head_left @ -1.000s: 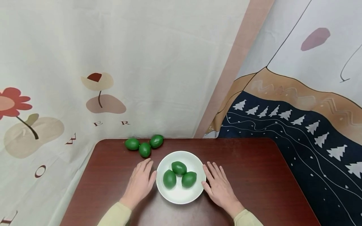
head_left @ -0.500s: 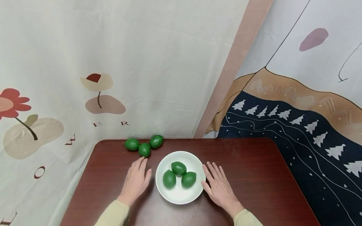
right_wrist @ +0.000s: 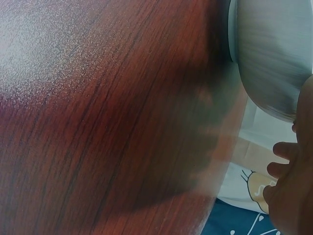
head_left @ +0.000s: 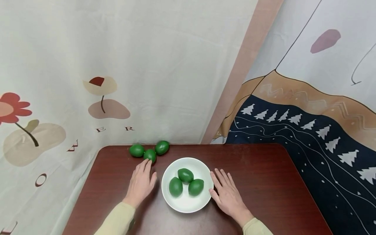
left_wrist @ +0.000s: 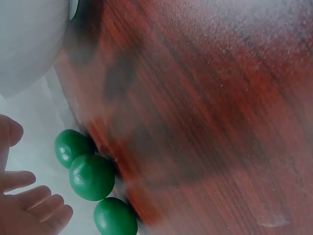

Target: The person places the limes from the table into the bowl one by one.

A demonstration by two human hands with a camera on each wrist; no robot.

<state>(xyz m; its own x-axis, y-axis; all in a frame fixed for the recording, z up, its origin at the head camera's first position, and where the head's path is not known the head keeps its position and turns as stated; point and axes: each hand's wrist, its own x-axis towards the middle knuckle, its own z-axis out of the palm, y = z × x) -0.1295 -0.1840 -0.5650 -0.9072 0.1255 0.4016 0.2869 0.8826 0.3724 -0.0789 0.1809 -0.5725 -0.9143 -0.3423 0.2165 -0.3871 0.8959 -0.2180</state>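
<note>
So from the left: a glossy green lime-shaped fruit (head_left: 136, 150) sits at the far edge of your reddish-brown wood-grain counter (head_left: 264, 169), toward the far left corner. Your left hand (head_left: 139, 184) is loosely open, holding nothing. Its fingertips overlap the middle green fruit (head_left: 149, 154) in the head view, but the left wrist view shows a gap. The third green fruit (head_left: 162, 148) is just right of that, also by the far edge. Next, your round, smooth white bowl (head_left: 186, 204) has three more green fruits (head_left: 185, 176) inside. Your right hand (head_left: 227, 195), fingers nearly straight and gripping nothing, is at its right rim.
</note>
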